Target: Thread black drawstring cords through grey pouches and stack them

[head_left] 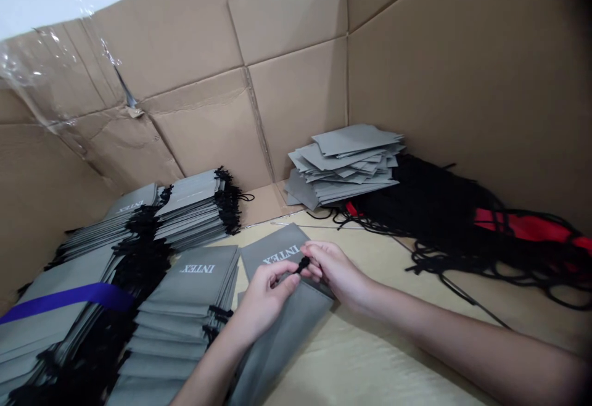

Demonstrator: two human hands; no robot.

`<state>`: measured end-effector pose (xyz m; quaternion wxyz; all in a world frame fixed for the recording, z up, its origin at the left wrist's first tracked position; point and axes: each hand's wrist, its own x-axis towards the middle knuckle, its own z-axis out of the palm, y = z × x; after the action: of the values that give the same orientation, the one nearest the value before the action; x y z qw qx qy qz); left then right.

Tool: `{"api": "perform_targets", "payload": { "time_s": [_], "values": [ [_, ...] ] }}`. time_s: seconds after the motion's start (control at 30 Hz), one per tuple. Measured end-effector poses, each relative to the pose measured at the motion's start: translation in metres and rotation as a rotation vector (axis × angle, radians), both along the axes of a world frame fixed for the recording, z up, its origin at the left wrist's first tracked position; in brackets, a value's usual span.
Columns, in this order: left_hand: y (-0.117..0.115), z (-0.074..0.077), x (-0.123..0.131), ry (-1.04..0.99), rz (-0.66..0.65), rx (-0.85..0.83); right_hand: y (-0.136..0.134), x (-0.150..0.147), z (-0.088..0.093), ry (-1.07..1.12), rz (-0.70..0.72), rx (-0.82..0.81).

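My left hand (272,292) and my right hand (330,267) meet over a grey pouch (291,326) lettered INTEX. Between their fingertips is a small bunched black cord (303,264), pinched from both sides. The pouch lies beneath my hands, with another grey lettered pouch (277,242) just behind it. To the left of my left hand rises a fanned pile of grey pouches (194,282) with black cords along its right edge. How the cord joins the pouch is hidden by my fingers.
Cardboard walls (194,110) enclose the work surface (370,356). At the back sit flat grey pouches (351,159), and to the right a heap of black cords (444,202) with red bands. More stacks (194,208) stand at left, one under a purple strap (69,301).
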<state>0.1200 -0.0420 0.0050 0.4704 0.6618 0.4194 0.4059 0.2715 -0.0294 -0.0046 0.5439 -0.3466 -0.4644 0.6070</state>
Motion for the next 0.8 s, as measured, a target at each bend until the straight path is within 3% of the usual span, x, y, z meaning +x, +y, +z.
{"api": "perform_targets", "payload": {
  "time_s": [0.37, 0.53, 0.67, 0.8],
  "values": [
    [-0.006, 0.024, -0.003, 0.297, -0.134, 0.255, 0.007, 0.026, 0.012, -0.54, 0.336, 0.388],
    [-0.007, 0.029, -0.006, 0.319, -0.149, 0.269, 0.003, 0.033, 0.024, -0.479, 0.459, 0.371],
    [-0.01, 0.029, -0.007, 0.303, -0.292, 0.176, 0.001, 0.04, 0.03, -0.485, 0.647, 0.285],
    [-0.014, 0.028, -0.006, 0.246, -0.423, 0.099, 0.005, 0.041, 0.024, -0.408, 0.804, 0.217]
  ]
}}
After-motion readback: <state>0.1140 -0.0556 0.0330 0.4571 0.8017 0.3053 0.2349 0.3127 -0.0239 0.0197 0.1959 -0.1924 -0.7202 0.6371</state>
